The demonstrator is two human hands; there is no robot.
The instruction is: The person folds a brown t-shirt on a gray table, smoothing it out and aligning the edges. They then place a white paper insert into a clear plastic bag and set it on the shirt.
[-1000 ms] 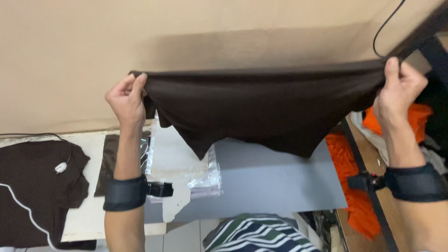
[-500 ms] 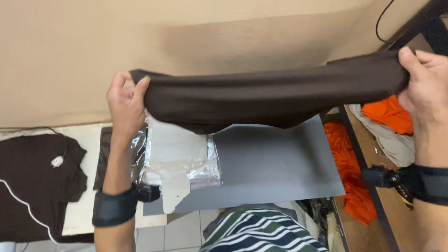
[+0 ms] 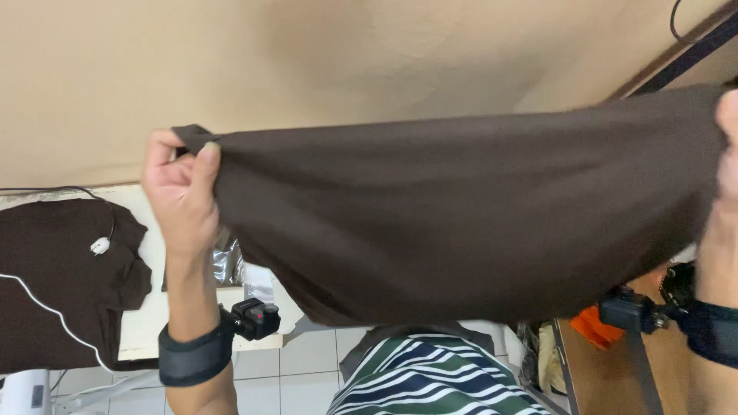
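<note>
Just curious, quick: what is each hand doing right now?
Left hand: closed, pinching a corner of the dark brown cloth garment.
Right hand: at the garment's other end, mostly out of frame; grip cannot be told.

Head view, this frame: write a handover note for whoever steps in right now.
Left hand: pinching one corner of the dark brown garment, raised in front of the beige wall.
Right hand: mostly out of frame, gripping the opposite edge.
Garment hangs stretched between both hands, off the table.
A second dark brown garment lies flat on the white table, a white cable across it.
Done: garment lifted and spread. Left: it is not yet laid down.
</note>
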